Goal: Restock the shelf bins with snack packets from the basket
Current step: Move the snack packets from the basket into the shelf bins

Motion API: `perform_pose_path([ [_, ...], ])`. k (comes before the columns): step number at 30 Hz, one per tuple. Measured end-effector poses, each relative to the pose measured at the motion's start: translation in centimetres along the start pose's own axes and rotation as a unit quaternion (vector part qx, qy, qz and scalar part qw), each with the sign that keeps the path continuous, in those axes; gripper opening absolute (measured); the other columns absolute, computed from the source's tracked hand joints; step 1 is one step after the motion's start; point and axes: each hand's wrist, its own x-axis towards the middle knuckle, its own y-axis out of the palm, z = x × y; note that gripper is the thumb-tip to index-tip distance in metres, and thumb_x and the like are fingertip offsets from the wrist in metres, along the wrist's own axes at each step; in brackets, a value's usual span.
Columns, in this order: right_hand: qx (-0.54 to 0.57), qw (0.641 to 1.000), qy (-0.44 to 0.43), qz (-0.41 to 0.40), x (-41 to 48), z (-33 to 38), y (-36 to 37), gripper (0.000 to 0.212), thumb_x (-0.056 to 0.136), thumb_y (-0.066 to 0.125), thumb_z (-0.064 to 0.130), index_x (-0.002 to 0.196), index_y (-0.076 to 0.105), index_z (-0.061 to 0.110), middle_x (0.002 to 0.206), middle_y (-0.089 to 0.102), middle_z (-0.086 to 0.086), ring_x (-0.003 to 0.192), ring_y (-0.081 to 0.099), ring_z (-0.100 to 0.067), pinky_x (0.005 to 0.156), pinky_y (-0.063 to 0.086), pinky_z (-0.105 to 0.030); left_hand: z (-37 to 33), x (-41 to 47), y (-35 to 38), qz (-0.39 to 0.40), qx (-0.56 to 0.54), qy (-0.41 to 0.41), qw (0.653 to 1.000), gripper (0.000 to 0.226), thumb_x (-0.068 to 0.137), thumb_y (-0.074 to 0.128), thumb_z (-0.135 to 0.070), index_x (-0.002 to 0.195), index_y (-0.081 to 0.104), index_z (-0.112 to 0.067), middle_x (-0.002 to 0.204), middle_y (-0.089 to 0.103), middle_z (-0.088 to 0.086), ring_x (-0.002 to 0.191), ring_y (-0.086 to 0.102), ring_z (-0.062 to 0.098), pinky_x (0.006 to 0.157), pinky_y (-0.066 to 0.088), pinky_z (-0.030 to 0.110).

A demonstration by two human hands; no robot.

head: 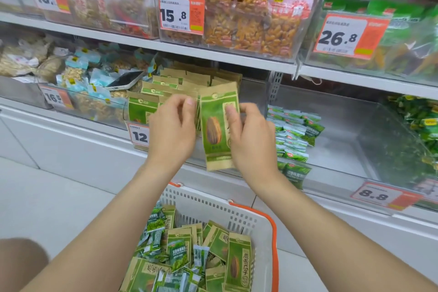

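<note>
The white basket (213, 204) holds tan-and-green seed packets and small green ones. Above it, the right hand (253, 140) pinches an upright seed packet (216, 125) at the bin (253, 91). The left hand (170, 130) curls against the packet row (166, 87), its grip unclear. The right-hand bin (343, 125) is mostly bare.

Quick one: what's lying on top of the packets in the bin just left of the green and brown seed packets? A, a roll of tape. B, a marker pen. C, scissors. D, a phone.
D: a phone with a dark screen lies on the pale blue packets in the clear bin, left of the seed packet that the right hand holds.
</note>
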Motion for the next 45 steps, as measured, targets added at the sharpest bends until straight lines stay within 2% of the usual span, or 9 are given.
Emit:
perform_pose_path([
  [2,-0.019,0.999,0.008,-0.024,1.6,0.0,0.4,0.041,0.106,0.042,0.056,0.114,0.06,0.02,0.088,0.072,-0.005,0.085,0.062,-0.035,0.074,0.044,-0.047,0.5,0.7,0.0,-0.038,0.06,0.064,0.995,0.014,0.101,0.057,-0.019,0.111,0.067,-0.018,0.109,0.067,-0.005,0.103,0.061,0.019,0.093,0.05,0.047],
  [4,-0.037,0.999,0.009,-0.034,3.1,0.0,1.0,0.038,0.107,0.047,0.051,0.119,0.057,0.016,0.095,0.072,-0.009,0.088,0.063,-0.038,0.073,0.049,-0.049,1.4,1.3,0.3,-0.027,0.121,0.078,0.989,0.028,0.093,0.064,-0.017,0.121,0.063,-0.018,0.13,0.059,0.002,0.124,0.051,0.025,0.104,0.044,0.049],
  [7,-0.086,0.996,0.021,-0.012,4.6,0.0,2.2,0.032,0.107,0.05,0.04,0.122,0.047,0.012,0.105,0.07,-0.015,0.091,0.065,-0.045,0.071,0.052,-0.05,2.7,2.1,0.5,0.04,0.247,0.075,0.965,0.061,0.086,0.072,-0.035,0.142,0.05,-0.022,0.163,0.036,0.006,0.156,0.02,0.032,0.121,0.021,0.06],
  [9,-0.144,0.988,0.053,0.023,5.1,-0.3,3.2,0.03,0.108,0.05,0.037,0.122,0.041,0.011,0.107,0.069,-0.018,0.094,0.065,-0.046,0.067,0.046,-0.046,3.4,2.5,0.5,0.087,0.302,0.06,0.947,0.078,0.085,0.072,-0.048,0.152,0.039,-0.025,0.169,0.024,0.004,0.16,0.006,0.032,0.121,0.01,0.067],
  [16,-0.144,0.974,0.153,0.084,7.2,-1.6,7.4,0.025,0.105,0.056,0.015,0.12,0.039,0.007,0.118,0.068,-0.019,0.111,0.063,-0.047,0.072,0.037,-0.042,4.2,3.1,0.9,0.058,0.346,0.063,0.934,0.077,0.069,0.068,-0.055,0.137,0.046,-0.026,0.138,0.048,0.003,0.131,0.04,0.036,0.114,0.024,0.068],
  [21,-0.112,0.96,0.215,0.139,8.1,-1.7,8.3,0.043,0.098,0.063,0.014,0.13,0.036,0.004,0.131,0.058,-0.026,0.122,0.058,-0.049,0.09,0.047,-0.045,4.4,3.7,1.7,0.028,0.356,0.059,0.932,0.068,0.067,0.067,-0.06,0.121,0.048,-0.022,0.121,0.047,0.009,0.119,0.043,0.036,0.113,0.026,0.068],
  [33,-0.091,0.958,0.253,0.103,9.1,-2.0,8.8,0.058,0.089,0.073,0.006,0.133,0.036,0.003,0.13,0.06,-0.021,0.122,0.06,-0.043,0.093,0.051,-0.044,4.9,3.5,2.8,-0.007,0.343,0.058,0.938,0.063,0.07,0.078,-0.05,0.118,0.047,-0.022,0.12,0.045,0.009,0.117,0.042,0.035,0.109,0.033,0.064],
  [39,-0.114,0.944,0.262,0.165,8.1,-2.5,8.4,0.037,0.088,0.079,0.04,0.108,0.064,0.012,0.118,0.067,-0.017,0.098,0.072,-0.042,0.087,0.062,-0.049,4.3,3.4,2.2,0.019,0.343,0.06,0.937,0.068,0.072,0.081,-0.054,0.119,0.046,-0.02,0.121,0.046,0.009,0.121,0.043,0.035,0.11,0.033,0.066],
  [45,-0.157,0.952,0.173,0.199,6.4,-1.0,5.8,0.031,0.097,0.069,0.034,0.113,0.064,0.009,0.123,0.062,-0.022,0.116,0.061,-0.046,0.089,0.052,-0.04,3.7,3.0,0.8,0.053,0.272,0.083,0.957,0.077,0.076,0.079,-0.05,0.138,0.046,-0.019,0.147,0.043,0.007,0.149,0.029,0.033,0.117,0.026,0.064],
])
